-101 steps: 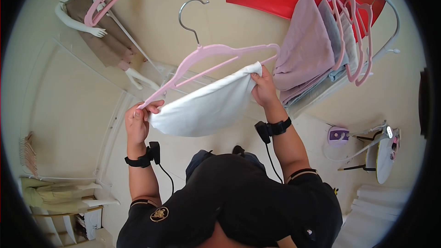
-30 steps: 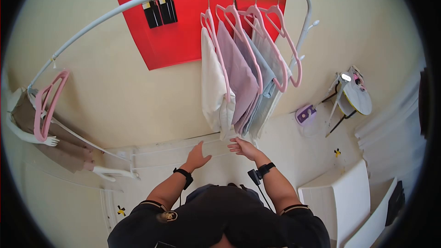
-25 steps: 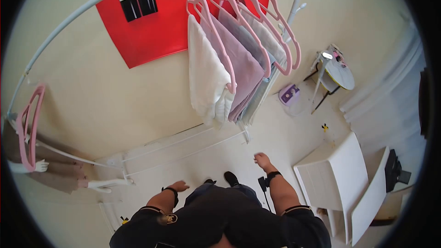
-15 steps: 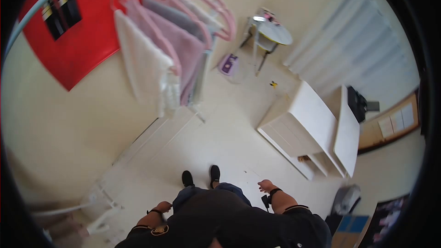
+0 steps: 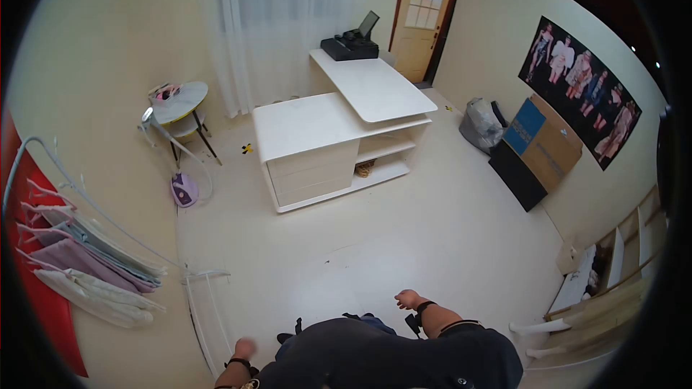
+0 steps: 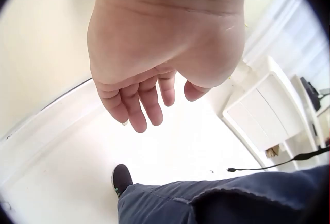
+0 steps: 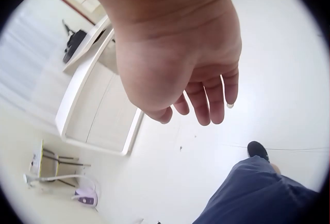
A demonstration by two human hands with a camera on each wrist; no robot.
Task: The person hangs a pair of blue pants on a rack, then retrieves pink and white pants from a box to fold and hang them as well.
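Note:
My left hand (image 5: 245, 348) hangs low by my side, slightly blurred in the head view. Its loosely bent fingers (image 6: 135, 111) hold nothing in the left wrist view. On the other side, my right hand (image 5: 407, 299) is lowered over the floor, and the right wrist view shows its relaxed fingers (image 7: 206, 100) with nothing in them. At the far left of the head view, away from both hands, a white folded garment (image 5: 94, 298), a mauve one (image 5: 90, 263) and a blue-grey one hang on pink hangers (image 5: 43, 234) from a curved rail (image 5: 101, 212).
A white counter (image 5: 310, 130) with a black cash register (image 5: 351, 46) stands ahead. To the left are a purple garment steamer (image 5: 184, 191) and a small round table (image 5: 180, 102). Cardboard (image 5: 551, 145) and a grey bin (image 5: 481, 126) line the right wall. Low rack bars (image 5: 209, 310) lie near my left.
Earlier, both hands held a white garment and a pink hanger; by one second ago it hung on the rail. Since then my hands have dropped and my view has turned right to the counter.

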